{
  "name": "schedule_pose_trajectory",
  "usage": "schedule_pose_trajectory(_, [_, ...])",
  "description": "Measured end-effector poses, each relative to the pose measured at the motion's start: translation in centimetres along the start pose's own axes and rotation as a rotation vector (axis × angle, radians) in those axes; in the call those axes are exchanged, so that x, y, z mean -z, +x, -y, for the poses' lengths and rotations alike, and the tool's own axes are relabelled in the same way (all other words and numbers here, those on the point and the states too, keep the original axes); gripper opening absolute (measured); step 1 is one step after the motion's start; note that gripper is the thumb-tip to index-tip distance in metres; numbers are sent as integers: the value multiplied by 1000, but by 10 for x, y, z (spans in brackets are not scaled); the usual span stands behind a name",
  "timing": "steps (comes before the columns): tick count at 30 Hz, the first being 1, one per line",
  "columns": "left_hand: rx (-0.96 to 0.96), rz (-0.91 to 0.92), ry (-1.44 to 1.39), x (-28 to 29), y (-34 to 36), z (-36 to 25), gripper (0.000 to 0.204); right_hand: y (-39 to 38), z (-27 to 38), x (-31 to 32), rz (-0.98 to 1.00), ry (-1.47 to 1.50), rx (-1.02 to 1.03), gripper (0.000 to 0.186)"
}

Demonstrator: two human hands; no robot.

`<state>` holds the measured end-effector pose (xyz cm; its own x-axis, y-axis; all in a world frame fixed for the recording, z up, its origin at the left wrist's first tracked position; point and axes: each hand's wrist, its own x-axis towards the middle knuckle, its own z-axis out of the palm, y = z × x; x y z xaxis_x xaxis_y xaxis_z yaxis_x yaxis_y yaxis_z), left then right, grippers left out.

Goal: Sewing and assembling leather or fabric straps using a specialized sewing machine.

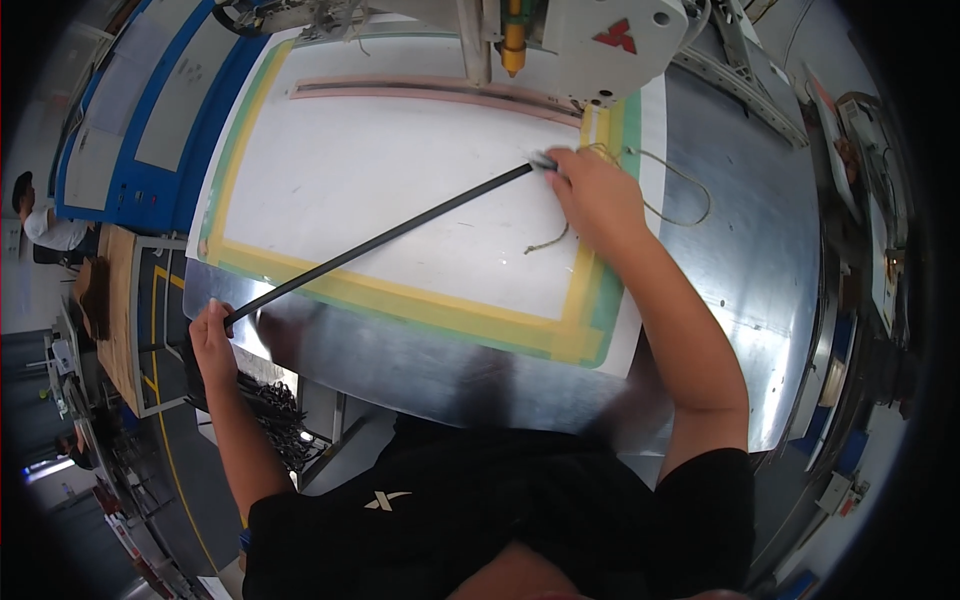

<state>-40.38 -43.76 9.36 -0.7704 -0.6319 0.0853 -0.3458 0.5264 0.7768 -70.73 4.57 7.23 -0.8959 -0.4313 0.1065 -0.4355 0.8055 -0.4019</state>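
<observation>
Fingers of the left hand (212,340) and right hand (598,195) pinch opposite ends of a thin black rod (380,240), apparently light, stiff, best held endwise.

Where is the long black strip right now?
In the head view, the long black strip stretches slantwise across the white board, held at its lower end by the left hand and at its upper end by the right hand.

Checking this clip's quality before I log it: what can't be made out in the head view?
- Far end of the long thin black strip: covered by the right hand.
- Near end: wrapped by the left hand.
- Grey sewing machine head: cut off by the top edge.
- Dark heap below the metal table: too small to identify.
</observation>
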Motion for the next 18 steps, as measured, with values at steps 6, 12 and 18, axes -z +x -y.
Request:
schedule_pose_trajectory(6, [-221, 406, -662, -57, 0, -87, 30, -83, 41, 17, -9, 172, 484, 36])
schedule_pose_trajectory(12, [-317, 730, -665, -121, -50, -222, 30, -107, 92, 42, 755, 1715, 201, 67])
schedule_pose_trajectory(18, [-686, 622, -421, -135, -61, -252, 23, -115, 54, 76, -46, 2048, -126, 36])
